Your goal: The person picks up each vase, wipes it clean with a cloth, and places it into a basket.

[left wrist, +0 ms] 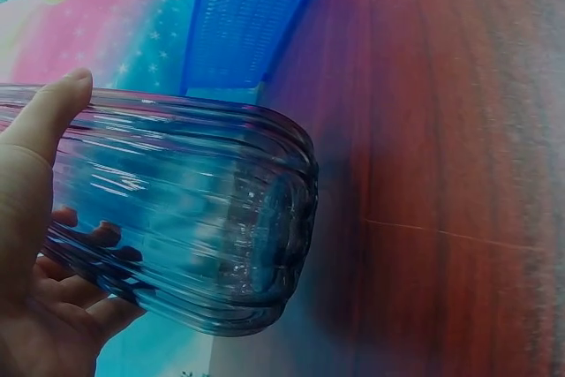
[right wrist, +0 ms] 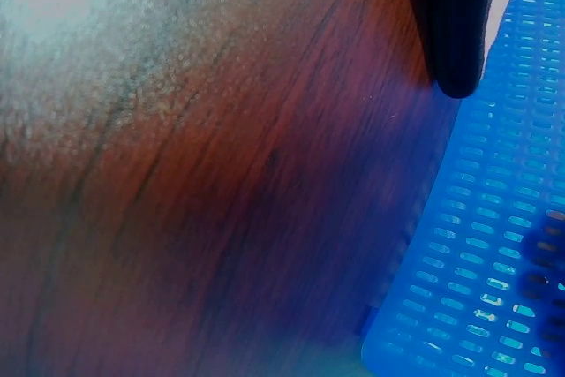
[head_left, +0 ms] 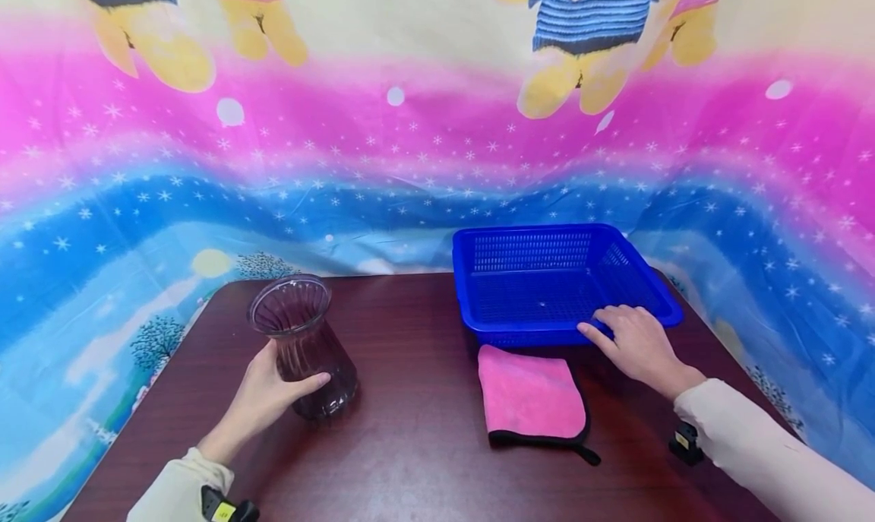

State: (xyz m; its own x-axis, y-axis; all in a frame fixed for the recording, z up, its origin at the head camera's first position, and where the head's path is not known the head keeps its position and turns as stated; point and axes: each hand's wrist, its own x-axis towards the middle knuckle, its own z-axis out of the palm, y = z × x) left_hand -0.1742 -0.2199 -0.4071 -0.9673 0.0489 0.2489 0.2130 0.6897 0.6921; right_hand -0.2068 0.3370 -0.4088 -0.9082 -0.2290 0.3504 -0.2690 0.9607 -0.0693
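Observation:
My left hand (head_left: 263, 393) grips a purplish ribbed glass vase (head_left: 317, 362) with a flared mouth, on the left side of the table. Its thumb lies across the front, and in the left wrist view the other fingers wrap the far side of the vase (left wrist: 185, 209). Whether the base touches the table, I cannot tell. On the right, my right hand (head_left: 636, 347) holds the near rim of a blue plastic basket (head_left: 519, 328), fingers reaching over it. Through the holes of the basket wall (right wrist: 477, 262), dark finger shapes show in the right wrist view.
A folded pink cloth (head_left: 533, 397) with black edging and a small loop lies just in front of the basket. Beneath everything is a dark wood-grain table (head_left: 410, 446). A patterned curtain (head_left: 383, 165) hangs around its back and sides.

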